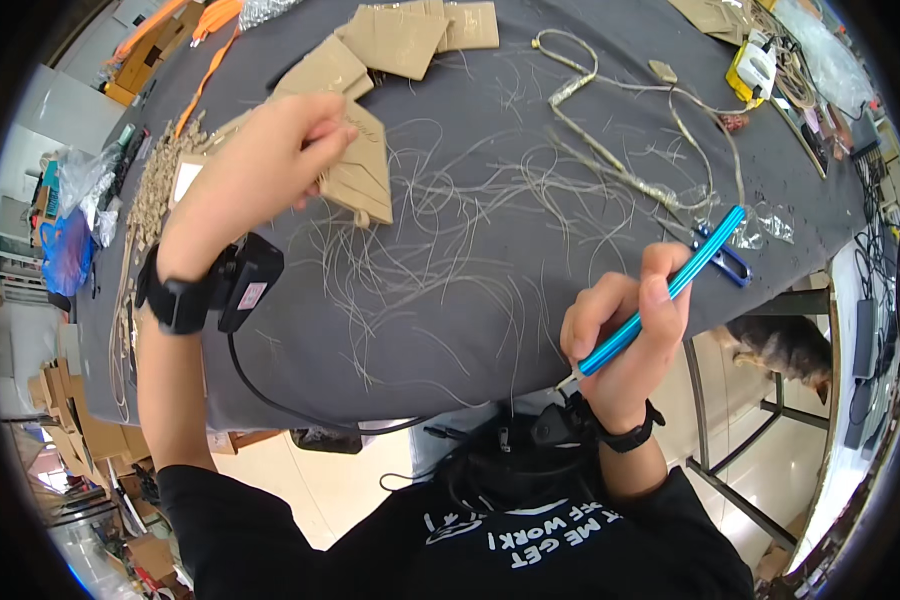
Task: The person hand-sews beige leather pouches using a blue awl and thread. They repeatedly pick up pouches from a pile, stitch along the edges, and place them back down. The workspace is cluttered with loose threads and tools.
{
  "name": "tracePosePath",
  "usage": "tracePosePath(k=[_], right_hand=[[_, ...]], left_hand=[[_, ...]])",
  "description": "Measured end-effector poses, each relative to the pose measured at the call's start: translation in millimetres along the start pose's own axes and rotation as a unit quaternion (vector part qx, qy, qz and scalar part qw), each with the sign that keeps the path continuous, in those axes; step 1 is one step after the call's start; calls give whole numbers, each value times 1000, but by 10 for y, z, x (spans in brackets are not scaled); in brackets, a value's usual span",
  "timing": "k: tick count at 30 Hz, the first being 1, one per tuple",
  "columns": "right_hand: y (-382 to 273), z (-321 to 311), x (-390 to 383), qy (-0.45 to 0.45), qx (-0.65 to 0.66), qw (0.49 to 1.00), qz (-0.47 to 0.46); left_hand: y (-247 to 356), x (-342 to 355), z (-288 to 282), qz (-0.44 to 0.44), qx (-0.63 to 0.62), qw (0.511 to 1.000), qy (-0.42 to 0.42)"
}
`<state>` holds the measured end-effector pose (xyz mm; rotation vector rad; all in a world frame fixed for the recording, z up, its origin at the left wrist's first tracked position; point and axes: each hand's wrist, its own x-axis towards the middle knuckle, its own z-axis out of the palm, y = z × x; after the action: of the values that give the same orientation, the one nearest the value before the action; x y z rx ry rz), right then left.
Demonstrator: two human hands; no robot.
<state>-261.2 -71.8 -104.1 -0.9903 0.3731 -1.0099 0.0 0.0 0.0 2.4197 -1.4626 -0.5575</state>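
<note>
My left hand (295, 150) is closed, its fingers curled in a pinch over a brown cardboard piece (362, 165); whatever lies between the fingertips is hidden. A small beige knot or loop sits at that piece's lower edge. In my right hand (625, 335) is a slim pen-shaped tool (670, 290) with a ridged metallic blue handle. Its thin metal tip points down toward the table's near edge. Loose thin grey threads (420, 280) lie tangled across the dark cloth between both hands.
More brown cardboard pieces (395, 40) are piled at the back. Small beige bits (165, 185) heap at the left. A bent cord (595, 140), a blue clip-like tool (735, 268) and a yellow-and-white item (753, 72) lie on the right. A dog (785, 345) lies below the right edge.
</note>
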Motion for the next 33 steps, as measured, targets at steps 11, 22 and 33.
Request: tracePosePath(k=[11, 22, 33], right_hand=[[17, 5, -19, 9, -15, 999, -29], [46, -37, -27, 9, 61, 998, -29], [9, 4, -8, 14, 6, 1000, -11]], left_hand=[[-537, -185, 286, -86, 79, 992, 48], [-14, -254, 838, 207, 37, 976, 45], [17, -327, 768, 195, -95, 974, -67]])
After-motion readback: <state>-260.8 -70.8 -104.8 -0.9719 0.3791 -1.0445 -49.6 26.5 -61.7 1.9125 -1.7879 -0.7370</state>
